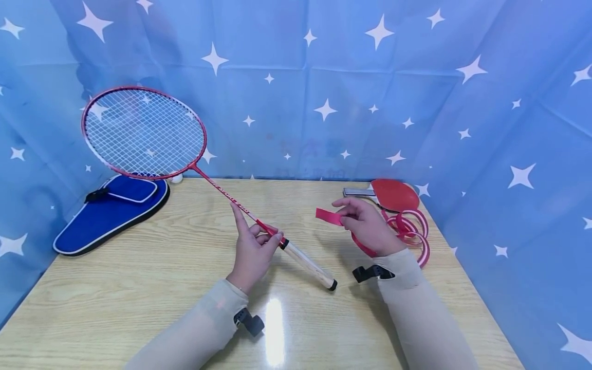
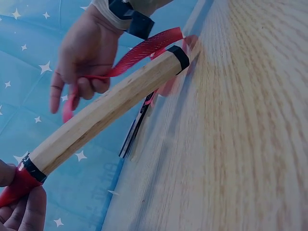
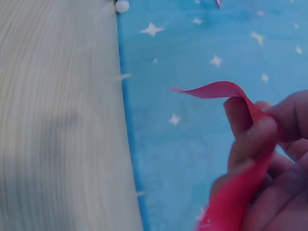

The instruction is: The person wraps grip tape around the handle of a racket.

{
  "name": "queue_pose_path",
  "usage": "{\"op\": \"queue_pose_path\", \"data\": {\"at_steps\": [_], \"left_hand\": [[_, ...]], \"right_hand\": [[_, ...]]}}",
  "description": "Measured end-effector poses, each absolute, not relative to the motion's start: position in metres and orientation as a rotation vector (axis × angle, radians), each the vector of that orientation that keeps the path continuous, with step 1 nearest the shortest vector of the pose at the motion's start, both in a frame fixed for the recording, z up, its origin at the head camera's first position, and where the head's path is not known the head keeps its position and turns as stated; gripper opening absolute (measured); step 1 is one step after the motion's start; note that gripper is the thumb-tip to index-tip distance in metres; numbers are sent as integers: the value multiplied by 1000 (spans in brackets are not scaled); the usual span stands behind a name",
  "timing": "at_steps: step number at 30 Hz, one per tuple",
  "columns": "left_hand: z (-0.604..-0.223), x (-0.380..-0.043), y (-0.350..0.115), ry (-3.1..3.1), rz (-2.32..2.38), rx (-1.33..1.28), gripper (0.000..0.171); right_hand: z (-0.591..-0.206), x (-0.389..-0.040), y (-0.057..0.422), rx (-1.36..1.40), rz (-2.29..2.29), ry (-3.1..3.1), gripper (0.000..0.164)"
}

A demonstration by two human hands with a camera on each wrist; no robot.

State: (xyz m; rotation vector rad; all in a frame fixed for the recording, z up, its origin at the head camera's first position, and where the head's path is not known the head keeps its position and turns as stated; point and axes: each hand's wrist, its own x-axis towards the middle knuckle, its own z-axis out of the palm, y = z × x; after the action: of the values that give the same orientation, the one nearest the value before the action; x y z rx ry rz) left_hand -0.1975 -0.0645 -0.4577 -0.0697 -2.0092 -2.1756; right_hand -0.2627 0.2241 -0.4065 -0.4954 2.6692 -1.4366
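My left hand (image 1: 253, 254) grips a red and white badminton racket (image 1: 202, 173) at the red cone just above its handle. The strung head tilts up to the far left. The bare wooden handle (image 2: 108, 110), with a black band at each end, points toward the right and the near edge. My right hand (image 1: 365, 226) pinches a red grip tape (image 1: 329, 216) near its end, and a short free tip sticks out to the left, apart from the handle. From the right fingers the tape (image 3: 240, 197) runs down past the palm toward the table.
Loose coils of red tape with a pale backing (image 1: 423, 241) lie on the table at the right. Behind them is a red table tennis paddle (image 1: 396, 195). A blue racket case (image 1: 115, 213) lies at the left, with a small white ball (image 1: 177, 179) near it. A starry blue curtain (image 1: 277, 92) borders the table.
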Motion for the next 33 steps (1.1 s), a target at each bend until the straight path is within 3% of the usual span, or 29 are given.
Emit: {"op": "queue_pose_path", "data": {"at_steps": [7,13,33], "left_hand": [[-459,-196,-66,-2015,-2166,-61,134],[-460,-193,-65,-2029,-2179,-64,134],[-457,-185,-64,-2075,-2115,-129,123]], "right_hand": [[-385,-256,196,-531,-1523,2582,34],[-372,-245,179,-612,-1664,2378,43],[-390,-236,153,-656,-1773,2240,40]]}}
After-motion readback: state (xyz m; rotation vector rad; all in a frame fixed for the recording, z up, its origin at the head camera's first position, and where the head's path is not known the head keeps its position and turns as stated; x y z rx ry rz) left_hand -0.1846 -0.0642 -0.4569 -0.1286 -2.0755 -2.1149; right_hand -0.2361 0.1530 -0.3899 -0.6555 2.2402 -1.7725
